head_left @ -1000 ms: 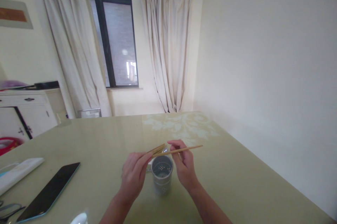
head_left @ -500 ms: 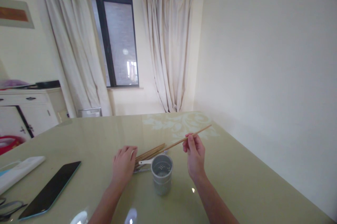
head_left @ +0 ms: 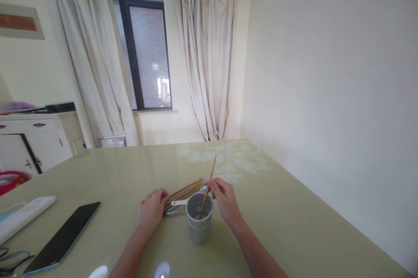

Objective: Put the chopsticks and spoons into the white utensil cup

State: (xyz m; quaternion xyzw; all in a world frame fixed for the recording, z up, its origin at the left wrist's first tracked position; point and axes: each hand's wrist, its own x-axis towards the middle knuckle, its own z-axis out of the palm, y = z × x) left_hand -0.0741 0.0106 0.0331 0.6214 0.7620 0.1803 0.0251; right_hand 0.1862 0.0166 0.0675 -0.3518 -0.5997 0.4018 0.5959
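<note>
A grey perforated utensil holder (head_left: 199, 224) stands upright on the green table (head_left: 294, 225). My right hand (head_left: 224, 201) pinches one wooden chopstick (head_left: 208, 186), which stands nearly upright with its lower end inside the holder. Behind the holder lies a bundle of wooden chopsticks (head_left: 184, 191) with a white spoon (head_left: 179, 202) beside it. My left hand (head_left: 150, 209) rests on the near end of that bundle, fingers curled over it.
A black phone (head_left: 62, 238) lies face up at the left, with a white folded item (head_left: 22, 215) and glasses (head_left: 9, 260) near the left edge. A white cabinet (head_left: 35, 138) and curtains (head_left: 209, 60) stand beyond the table. A wall runs along the right.
My right hand swung the single chopstick from pointing up-right to nearly vertical and lowered its tip into the holder. My left hand set the bundle down and stayed on it.
</note>
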